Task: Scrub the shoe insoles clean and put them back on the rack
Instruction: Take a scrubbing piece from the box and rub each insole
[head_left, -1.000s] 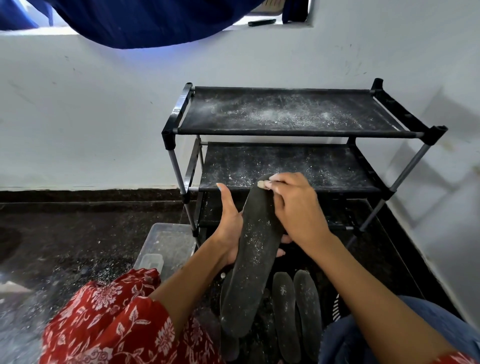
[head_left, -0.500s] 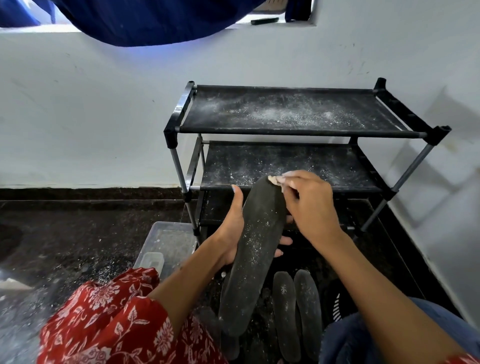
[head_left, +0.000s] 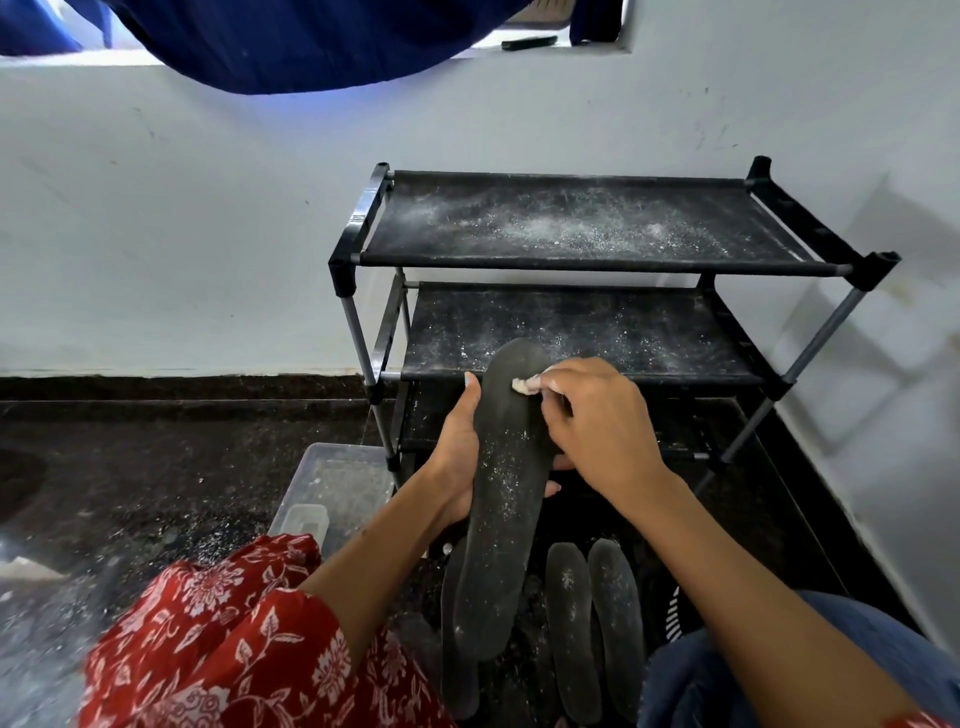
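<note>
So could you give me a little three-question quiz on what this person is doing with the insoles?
1. True or false: the left hand holds the insole upright while it is scrubbed.
2. What does the right hand pinch against the insole? A) a long-handled brush B) a small whitish scrubbing piece C) a spray bottle
3. Fill in: both visible shelves of the black rack carry scattered white ____.

Key: 1 true; 2 B; 3 powder.

Home corner, shoe rack (head_left: 571, 228), stone floor (head_left: 156, 467)
</note>
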